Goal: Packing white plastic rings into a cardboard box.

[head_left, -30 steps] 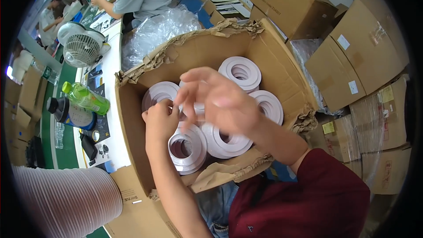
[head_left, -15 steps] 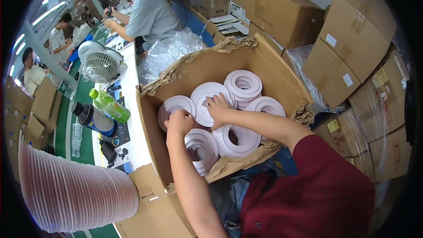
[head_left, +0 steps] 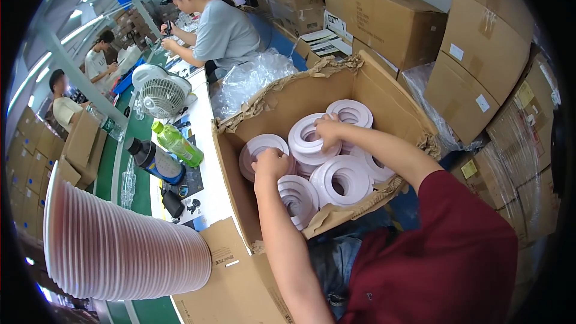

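Stacks of flat, pinkish-white plastic rings fill a torn open carton [head_left: 387, 93] in front of me. My left hand [head_left: 270, 163] is closed over the inner edge of the left ring stack [head_left: 262, 143], its fingertips partly hidden in the hole. My right hand [head_left: 328, 131] curls its fingers round the right edge of the top ring on the middle stack [head_left: 302, 135], thumb toward the hole. That stack appears higher than its neighbours. Nearer to me lie a front ring stack [head_left: 327, 186] and a front left one [head_left: 307, 192]; another [head_left: 354, 108] sits behind my right hand.
A tall column of nested pinkish-white rings [head_left: 129, 240] stands on a flattened carton [head_left: 234, 288] at left. Bottles [head_left: 180, 144] and a fan [head_left: 162, 96] occupy the white table. A co-worker [head_left: 219, 30] sits beyond. Stacked cartons [head_left: 474, 72] line the right.
My right hand has gone from lying spread on the middle stack to gripping its ring's right edge. The middle stack's top has shifted and looks raised. The whole view has swung slightly left.
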{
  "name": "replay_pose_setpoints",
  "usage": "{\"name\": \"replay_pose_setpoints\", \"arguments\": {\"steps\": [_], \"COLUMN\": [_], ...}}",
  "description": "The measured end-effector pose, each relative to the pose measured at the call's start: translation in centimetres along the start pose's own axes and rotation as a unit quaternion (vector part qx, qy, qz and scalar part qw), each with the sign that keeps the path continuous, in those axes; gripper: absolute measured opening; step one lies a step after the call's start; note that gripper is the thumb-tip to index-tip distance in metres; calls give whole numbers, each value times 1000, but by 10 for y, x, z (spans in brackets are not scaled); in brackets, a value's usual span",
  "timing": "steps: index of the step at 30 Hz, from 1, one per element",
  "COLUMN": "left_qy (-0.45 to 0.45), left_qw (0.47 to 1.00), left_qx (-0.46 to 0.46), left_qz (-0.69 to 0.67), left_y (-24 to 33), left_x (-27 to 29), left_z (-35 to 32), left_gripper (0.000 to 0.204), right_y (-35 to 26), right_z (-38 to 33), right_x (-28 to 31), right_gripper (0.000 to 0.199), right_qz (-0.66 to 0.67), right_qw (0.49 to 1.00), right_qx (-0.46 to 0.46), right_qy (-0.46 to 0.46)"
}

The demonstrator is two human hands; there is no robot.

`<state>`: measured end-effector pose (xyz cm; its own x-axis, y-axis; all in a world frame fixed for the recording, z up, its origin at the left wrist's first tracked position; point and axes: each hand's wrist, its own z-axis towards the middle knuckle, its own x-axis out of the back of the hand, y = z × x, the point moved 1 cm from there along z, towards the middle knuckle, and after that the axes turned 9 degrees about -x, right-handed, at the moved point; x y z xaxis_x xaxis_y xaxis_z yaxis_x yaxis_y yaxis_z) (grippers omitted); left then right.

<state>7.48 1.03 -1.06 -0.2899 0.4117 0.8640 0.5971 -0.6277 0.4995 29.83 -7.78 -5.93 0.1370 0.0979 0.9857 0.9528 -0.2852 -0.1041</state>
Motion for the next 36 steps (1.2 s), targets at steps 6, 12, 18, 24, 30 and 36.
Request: {"name": "replay_pose_setpoints", "arguments": {"steps": [6, 12, 18, 24, 30, 36], "left_qy": [-20, 29, 16, 50, 105, 127], "left_qw": [991, 924, 885, 834, 637, 662], "left_qx": [-52, -221, -150, -129, 20, 63], "left_qz": [-118, -311, -440, -533, -764, -736], "left_y": [19, 49, 46, 31, -10, -11], "left_x": [2, -14, -8, 5, 16, 12], "left_z": [6, 3, 5, 7, 11, 12], "left_gripper": [36, 64, 57, 46, 48, 48], "right_y": [40, -40, -45, -16, 4, 7], "right_z": [-10, -55, -37, -31, -34, -29], "right_x": [50, 62, 45, 44, 46, 42], "right_gripper": [47, 37, 31, 37, 30, 35], "right_qz": [431, 816, 855, 864, 811, 816], "right_qw": [874, 564, 503, 491, 566, 565], "right_qx": [-221, -112, -83, -114, -133, -99], "right_qy": [-43, -65, -91, -7, 64, 73]}}
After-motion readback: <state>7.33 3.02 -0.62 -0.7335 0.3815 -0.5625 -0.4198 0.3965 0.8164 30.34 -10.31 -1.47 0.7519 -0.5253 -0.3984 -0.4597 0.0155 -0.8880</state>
